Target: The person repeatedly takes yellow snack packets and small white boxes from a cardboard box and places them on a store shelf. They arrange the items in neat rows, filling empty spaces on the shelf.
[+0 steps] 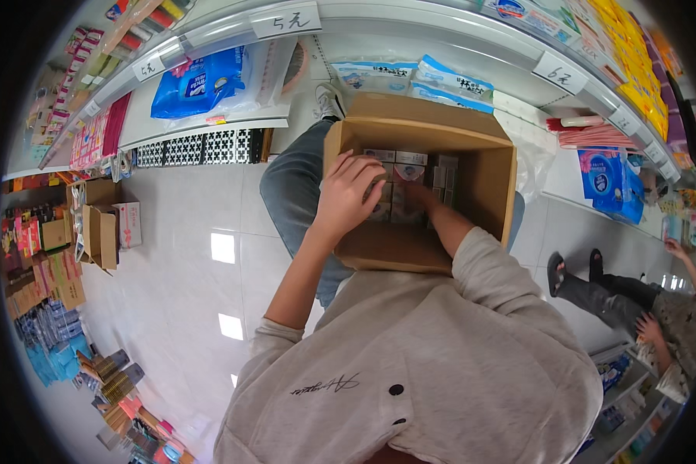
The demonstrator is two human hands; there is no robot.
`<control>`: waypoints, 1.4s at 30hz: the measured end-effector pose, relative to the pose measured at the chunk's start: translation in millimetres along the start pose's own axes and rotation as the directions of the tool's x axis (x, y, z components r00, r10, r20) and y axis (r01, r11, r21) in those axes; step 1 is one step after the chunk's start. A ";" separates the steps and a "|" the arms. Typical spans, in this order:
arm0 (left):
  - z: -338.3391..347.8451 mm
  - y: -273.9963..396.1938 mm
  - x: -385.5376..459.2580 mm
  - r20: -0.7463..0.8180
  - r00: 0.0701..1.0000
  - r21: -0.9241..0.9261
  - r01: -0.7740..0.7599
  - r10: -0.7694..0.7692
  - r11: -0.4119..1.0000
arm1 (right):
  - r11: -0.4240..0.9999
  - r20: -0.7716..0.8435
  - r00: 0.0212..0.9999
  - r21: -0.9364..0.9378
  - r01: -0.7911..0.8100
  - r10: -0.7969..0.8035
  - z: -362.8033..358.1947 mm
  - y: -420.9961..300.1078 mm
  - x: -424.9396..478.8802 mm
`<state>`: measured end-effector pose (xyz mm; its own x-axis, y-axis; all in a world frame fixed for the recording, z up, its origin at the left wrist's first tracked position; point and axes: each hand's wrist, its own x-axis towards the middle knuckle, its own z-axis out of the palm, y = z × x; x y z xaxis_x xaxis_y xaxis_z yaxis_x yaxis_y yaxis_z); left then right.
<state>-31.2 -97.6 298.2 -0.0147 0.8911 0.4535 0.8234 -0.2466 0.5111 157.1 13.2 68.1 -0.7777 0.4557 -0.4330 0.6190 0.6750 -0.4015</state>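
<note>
An open cardboard box (484,174) rests before me between my knees, with its far flap raised. Inside it stand several small boxed products (410,158) in rows, more of them on the left than on the right. My left hand (352,181) hangs over the box's left wall, fingers bent and apart, with nothing seen in it. My right hand (416,194) reaches down into the box and touches the small boxes in the middle. Its fingers are in shadow, so whether they grip one is hidden.
Ahead are shop shelves holding blue-and-white packs (452,81), a blue tissue pack (200,84) and handwritten price cards (285,20). An opened carton (100,232) stands on the tiled floor (180,290) at left. Another person (632,307) is at the right, near low shelves (632,417).
</note>
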 end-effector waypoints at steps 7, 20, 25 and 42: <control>0.9 3.1 -0.8 0.052 0.999 0.061 0.010 -0.014 0.998 | 0.935 -0.260 0.965 -0.331 -0.131 0.043 56.4 20.6 15.0; -7.0 2.2 3.2 -0.012 0.990 -0.270 0.132 -0.141 0.954 | 0.941 0.235 0.969 -0.305 0.149 -0.077 -113.0 -67.6 2.0; -36.7 31.2 24.6 -0.113 0.976 -0.485 0.107 -0.184 0.868 | 0.936 0.199 0.915 0.049 0.348 -0.350 -293.9 -109.9 -84.3; -104.8 85.5 188.4 -0.567 0.819 -0.494 -0.259 -0.082 0.830 | 0.880 -0.787 0.402 -0.370 0.299 -0.468 -416.7 -157.6 -187.0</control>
<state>-23.0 9.3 503.8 -0.4014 0.5344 0.7439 0.4071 -0.6235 0.6675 159.4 63.4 548.6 -0.6886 0.3240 0.6488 0.2718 0.9447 -0.1834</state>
